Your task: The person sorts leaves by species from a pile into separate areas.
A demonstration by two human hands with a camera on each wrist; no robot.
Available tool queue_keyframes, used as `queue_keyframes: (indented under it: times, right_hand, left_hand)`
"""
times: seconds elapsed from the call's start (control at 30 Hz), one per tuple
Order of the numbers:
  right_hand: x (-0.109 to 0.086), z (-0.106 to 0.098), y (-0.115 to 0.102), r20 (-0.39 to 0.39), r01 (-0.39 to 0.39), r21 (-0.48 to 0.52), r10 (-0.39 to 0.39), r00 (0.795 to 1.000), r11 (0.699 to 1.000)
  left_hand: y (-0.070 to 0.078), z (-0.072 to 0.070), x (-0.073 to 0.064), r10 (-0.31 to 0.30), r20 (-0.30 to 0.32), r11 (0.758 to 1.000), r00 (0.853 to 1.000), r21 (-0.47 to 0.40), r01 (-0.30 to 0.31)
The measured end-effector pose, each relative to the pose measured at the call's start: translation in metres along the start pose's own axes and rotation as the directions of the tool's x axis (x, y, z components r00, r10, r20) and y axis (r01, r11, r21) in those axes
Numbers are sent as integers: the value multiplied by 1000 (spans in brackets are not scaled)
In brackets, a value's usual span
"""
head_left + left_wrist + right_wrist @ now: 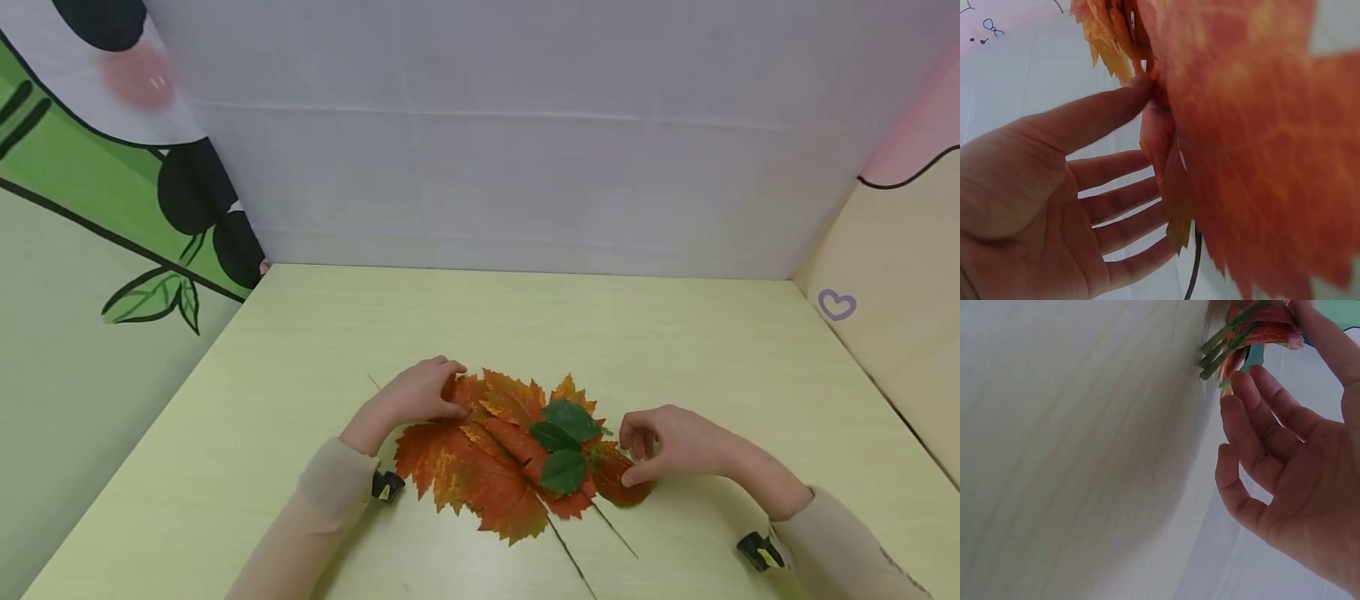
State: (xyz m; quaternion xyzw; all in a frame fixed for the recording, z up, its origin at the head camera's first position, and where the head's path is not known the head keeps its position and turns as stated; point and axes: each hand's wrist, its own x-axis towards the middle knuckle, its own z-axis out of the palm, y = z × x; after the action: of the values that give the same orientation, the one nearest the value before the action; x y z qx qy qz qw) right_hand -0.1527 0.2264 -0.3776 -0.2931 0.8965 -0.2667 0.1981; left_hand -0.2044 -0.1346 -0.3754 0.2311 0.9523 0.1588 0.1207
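Note:
A heap of orange-red maple leaves lies on the table, with a few green leaves on top. At its left edge, my left hand has thumb and fingers spread around an orange leaf. The left wrist view shows the thumb touching a folded leaf part, fingers extended, their tips partly hidden behind the leaf. On the right, my right hand is loosely bent, its thumb touching a dark red leaf. Green stem ends stick out near that thumb in the right wrist view.
Thin dark stems run from the heap toward the table's front. The pale table meets a white cloth backdrop behind. Printed panels stand along the sides. Each sleeve has a small black device at the wrist.

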Motion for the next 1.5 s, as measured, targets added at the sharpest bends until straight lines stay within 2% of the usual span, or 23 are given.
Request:
queue_keyframes:
  times: [0.13, 0.3, 0.43, 0.6, 0.9, 1.2, 1.37, 1.5]
  right_hand:
    - [-1, 2, -2, 10, 11, -4, -11, 1000, 1000]
    - [-2, 4, -3, 21, 16, 19, -16, 1000, 1000]
    - [-3, 4, -5, 11, 3, -24, -3, 1000, 1000]
    - [-4, 1, -8, 8, 10, -65, -9, 1000, 998]
    - [-6, -6, -12, 24, 46, -107, -44, 999, 993]
    - [-6, -17, -12, 43, 98, -138, -93, 995, 986]
    - [-7, -19, -11, 62, 117, -98, -112, 992, 988]
    - [-7, -22, -8, 58, 108, -48, -106, 993, 993]
  left_hand:
    - [-1, 0, 2, -9, -10, 1000, 1000, -25, 9]
    - [-3, 0, 3, -27, 10, 995, 1000, -91, 28]
    - [-6, 1, 3, -57, 12, 987, 998, -148, 58]
    - [-12, 4, 5, -70, -11, 980, 997, -189, 67]
    - [-17, 8, 7, -93, -24, 946, 995, -313, 81]
    - [-18, 12, 9, -210, -87, 897, 974, -413, 157]
    - [-18, 13, 9, -243, -82, 885, 966, -427, 187]
    - [-18, 14, 9, -256, -82, 885, 963, -420, 200]
